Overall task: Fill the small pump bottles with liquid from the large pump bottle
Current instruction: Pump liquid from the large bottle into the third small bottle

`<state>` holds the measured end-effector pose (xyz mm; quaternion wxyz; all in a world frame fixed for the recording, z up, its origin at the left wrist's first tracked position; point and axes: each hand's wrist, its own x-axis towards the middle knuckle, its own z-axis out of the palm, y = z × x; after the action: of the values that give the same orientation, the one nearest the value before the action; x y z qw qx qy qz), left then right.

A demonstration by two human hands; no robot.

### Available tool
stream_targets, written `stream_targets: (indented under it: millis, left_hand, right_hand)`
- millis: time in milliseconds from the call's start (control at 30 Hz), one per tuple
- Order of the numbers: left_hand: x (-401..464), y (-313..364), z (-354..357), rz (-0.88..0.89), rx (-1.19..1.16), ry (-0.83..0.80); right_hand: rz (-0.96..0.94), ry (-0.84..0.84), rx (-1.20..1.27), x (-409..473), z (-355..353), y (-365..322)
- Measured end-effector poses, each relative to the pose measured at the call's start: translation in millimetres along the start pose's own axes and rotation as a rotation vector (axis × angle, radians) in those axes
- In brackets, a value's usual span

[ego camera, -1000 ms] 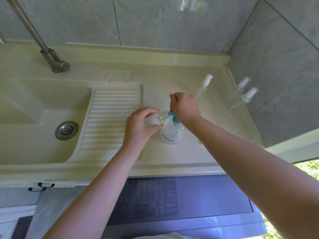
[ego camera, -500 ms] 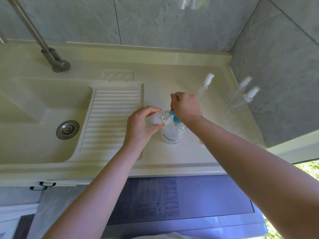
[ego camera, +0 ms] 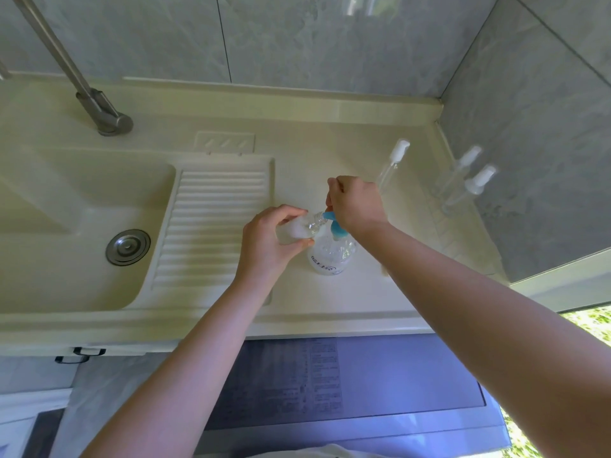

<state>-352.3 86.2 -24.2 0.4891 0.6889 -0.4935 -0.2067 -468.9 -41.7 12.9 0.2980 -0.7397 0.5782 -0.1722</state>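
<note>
The large clear pump bottle (ego camera: 332, 256) with a blue pump head (ego camera: 334, 224) stands on the cream counter (ego camera: 347, 299). My right hand (ego camera: 355, 201) sits on top of the pump head, fingers curled over it. My left hand (ego camera: 269, 241) grips a small clear bottle (ego camera: 302, 228), uncapped and tilted, its open neck right at the blue nozzle. Another small pump bottle (ego camera: 391, 163) with a white top stands just behind my right hand. Two small bottles (ego camera: 469, 180) with white tops stand by the right wall.
A sink basin with a metal drain (ego camera: 128, 246) lies at the left, beside a ribbed washboard (ego camera: 211, 226). A metal faucet pipe (ego camera: 82, 90) rises at the back left. Tiled walls close in the back and right. A purple appliance top (ego camera: 330, 381) lies below the counter edge.
</note>
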Motion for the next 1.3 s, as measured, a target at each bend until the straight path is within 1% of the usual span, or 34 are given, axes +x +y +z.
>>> stream_targets:
  millis: [167, 300, 367, 467, 700, 933, 1033, 1200, 1300]
  left_hand:
    - [0.4, -1.0, 0.8, -0.001, -0.011, 0.001]
    - [1.2, -2.3, 2.0, 0.003, -0.005, -0.006]
    - [1.0, -2.1, 2.0, 0.007, -0.001, -0.013]
    - [1.7, -2.1, 2.2, -0.001, -0.003, -0.013]
    - [1.5, -3.0, 0.2, -0.009, -0.016, -0.008]
    - [0.5, 0.6, 0.0, -0.005, -0.029, -0.002]
    - [1.1, 1.5, -0.3, 0.003, -0.033, 0.003]
    - [-0.3, 0.3, 0.4, 0.002, -0.028, -0.005]
    - [0.5, -0.5, -0.8, 0.0, -0.033, -0.001]
  right_hand:
    - [-0.048, 0.026, -0.043, -3.5, 6.3, 2.3]
    - [0.05, 0.023, 0.053, -2.8, 1.3, 1.5]
    - [0.068, -0.001, 0.083, -1.0, -1.0, 0.8]
    - [0.044, -0.012, 0.068, 0.7, -1.6, -1.1]
    - [-0.047, 0.034, -0.042, -4.4, 5.1, -1.1]
    - [0.019, 0.014, 0.021, -1.7, 3.1, -0.6]
    - [0.006, 0.013, 0.029, -1.4, 0.1, -1.9]
    - [-0.034, 0.037, -0.024, -2.3, 5.1, -0.8]
    - [0.021, 0.045, 0.019, -3.7, 3.4, 0.1]
